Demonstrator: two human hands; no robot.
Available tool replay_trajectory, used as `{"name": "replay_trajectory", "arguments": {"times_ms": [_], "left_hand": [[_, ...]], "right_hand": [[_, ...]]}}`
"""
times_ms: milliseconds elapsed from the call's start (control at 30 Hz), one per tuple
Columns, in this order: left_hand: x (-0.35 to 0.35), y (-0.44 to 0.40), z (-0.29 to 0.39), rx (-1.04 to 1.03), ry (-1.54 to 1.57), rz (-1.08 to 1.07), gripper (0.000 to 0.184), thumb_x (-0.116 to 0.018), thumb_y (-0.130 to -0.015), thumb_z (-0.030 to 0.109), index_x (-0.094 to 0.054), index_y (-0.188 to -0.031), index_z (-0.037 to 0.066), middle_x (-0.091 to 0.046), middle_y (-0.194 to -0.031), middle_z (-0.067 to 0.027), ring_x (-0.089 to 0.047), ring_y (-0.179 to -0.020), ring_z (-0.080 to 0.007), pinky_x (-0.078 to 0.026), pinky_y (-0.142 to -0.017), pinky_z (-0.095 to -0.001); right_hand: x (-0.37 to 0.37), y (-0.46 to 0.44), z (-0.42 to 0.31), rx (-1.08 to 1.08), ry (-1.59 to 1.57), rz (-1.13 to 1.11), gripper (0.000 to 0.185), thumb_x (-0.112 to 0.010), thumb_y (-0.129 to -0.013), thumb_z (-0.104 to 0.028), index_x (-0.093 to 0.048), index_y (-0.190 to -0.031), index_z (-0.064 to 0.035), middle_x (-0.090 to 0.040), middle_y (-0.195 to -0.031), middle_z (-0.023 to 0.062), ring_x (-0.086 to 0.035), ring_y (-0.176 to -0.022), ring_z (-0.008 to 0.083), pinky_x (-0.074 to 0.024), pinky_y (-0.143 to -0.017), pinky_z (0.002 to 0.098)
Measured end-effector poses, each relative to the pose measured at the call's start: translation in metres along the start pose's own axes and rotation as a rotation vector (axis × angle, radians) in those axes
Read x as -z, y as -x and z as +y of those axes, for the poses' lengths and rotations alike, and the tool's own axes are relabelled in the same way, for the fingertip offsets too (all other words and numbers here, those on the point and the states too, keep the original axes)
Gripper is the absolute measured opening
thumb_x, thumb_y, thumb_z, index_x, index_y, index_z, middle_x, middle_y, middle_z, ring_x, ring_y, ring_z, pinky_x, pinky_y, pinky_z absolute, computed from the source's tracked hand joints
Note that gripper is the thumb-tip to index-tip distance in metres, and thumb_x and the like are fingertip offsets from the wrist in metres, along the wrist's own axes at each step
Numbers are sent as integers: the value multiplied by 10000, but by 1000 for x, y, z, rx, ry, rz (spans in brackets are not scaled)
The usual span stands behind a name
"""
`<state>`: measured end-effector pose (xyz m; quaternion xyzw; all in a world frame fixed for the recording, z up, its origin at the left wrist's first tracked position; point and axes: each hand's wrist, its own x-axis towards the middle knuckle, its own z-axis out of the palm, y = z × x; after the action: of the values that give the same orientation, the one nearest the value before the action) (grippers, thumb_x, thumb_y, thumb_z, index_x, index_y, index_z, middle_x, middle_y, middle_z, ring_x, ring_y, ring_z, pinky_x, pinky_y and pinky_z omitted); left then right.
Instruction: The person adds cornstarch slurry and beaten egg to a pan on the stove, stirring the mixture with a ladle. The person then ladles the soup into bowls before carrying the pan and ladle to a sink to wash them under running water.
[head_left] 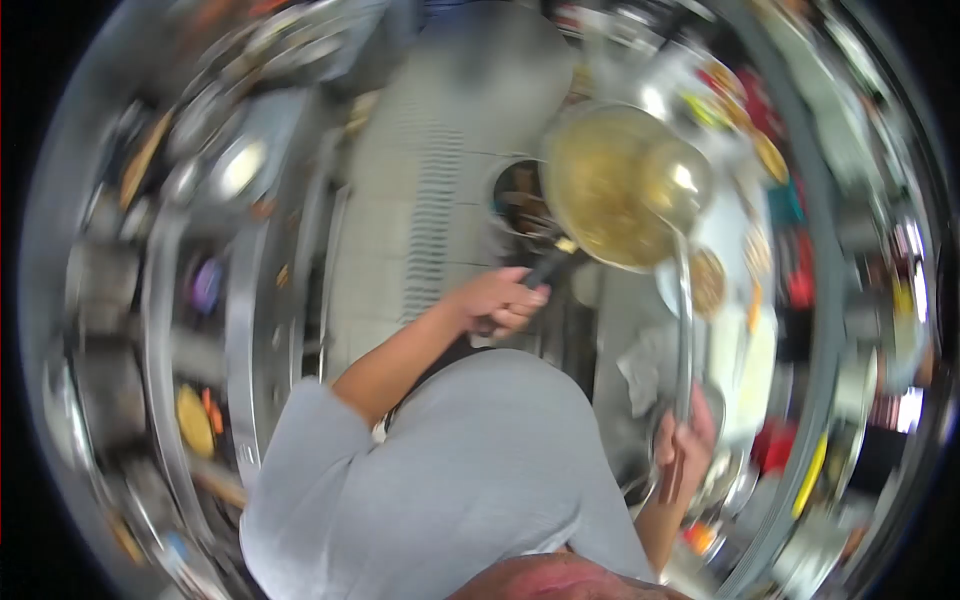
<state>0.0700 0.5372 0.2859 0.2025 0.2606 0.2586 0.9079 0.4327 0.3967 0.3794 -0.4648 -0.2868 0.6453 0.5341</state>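
Observation:
My left hand (500, 302) is closed round the dark handle of a round metal pan (590, 215), which holds a yellowish liquid. The pan is held out in front of me, to the right of the centre. With its fingers wrapped round a long metal handle, my right hand (688, 440) holds a ladle (685, 320). The ladle's bowl lies at the right side of the pan, overlapping its rim. Blur hides whether the bowl is in the liquid.
On the right, a counter bears a round dish (707, 283) and a crumpled white cloth (640, 375). A dark-filled bin (520, 195) stands behind the pan. A stove (205, 285) with a purple-blue glow is on the left, beside the tiled floor (375, 220).

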Motion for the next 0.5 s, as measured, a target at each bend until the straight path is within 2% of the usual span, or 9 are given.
{"name": "replay_trajectory", "arguments": {"times_ms": [67, 133, 300, 500], "left_hand": [[-7, 19, -17, -93, 39, -26, 258, -666, -915, 165, -452, -1047, 109, -378, -612, 73, -353, -425, -34, -324, -385, -247], [-17, 44, -37, -186, 79, 49, 253, -672, -908, 154, -457, -1031, 104, -403, -621, 62, -370, -436, -37, -303, -389, -244], [-49, 112, -80, -422, 118, 277, 259, -691, -888, 153, -469, -1000, 77, -448, -630, 37, -398, -429, -46, -361, -378, -249], [-72, 190, -149, -757, 249, 474, 246, -694, -896, 176, -478, -982, 95, -454, -626, 37, -418, -427, -42, -379, -365, -249]], "right_hand": [[-10, -17, 6, -44, 104, -89, 769, -657, -806, -19, -326, -1498, 33, -573, -729, 110, -459, -412, 102, -376, -362, 213], [-34, -29, 3, -68, 256, -145, 772, -645, -793, 11, -326, -1496, 39, -582, -740, 105, -466, -416, 97, -387, -368, 207], [-95, -55, 0, -176, 290, -362, 814, -640, -737, 35, -323, -1485, 72, -611, -790, 96, -501, -460, 82, -409, -389, 189], [-149, -72, 36, -360, 376, -869, 802, -609, -751, 65, -306, -1493, 71, -622, -829, 122, -514, -507, 97, -434, -411, 197]]}}
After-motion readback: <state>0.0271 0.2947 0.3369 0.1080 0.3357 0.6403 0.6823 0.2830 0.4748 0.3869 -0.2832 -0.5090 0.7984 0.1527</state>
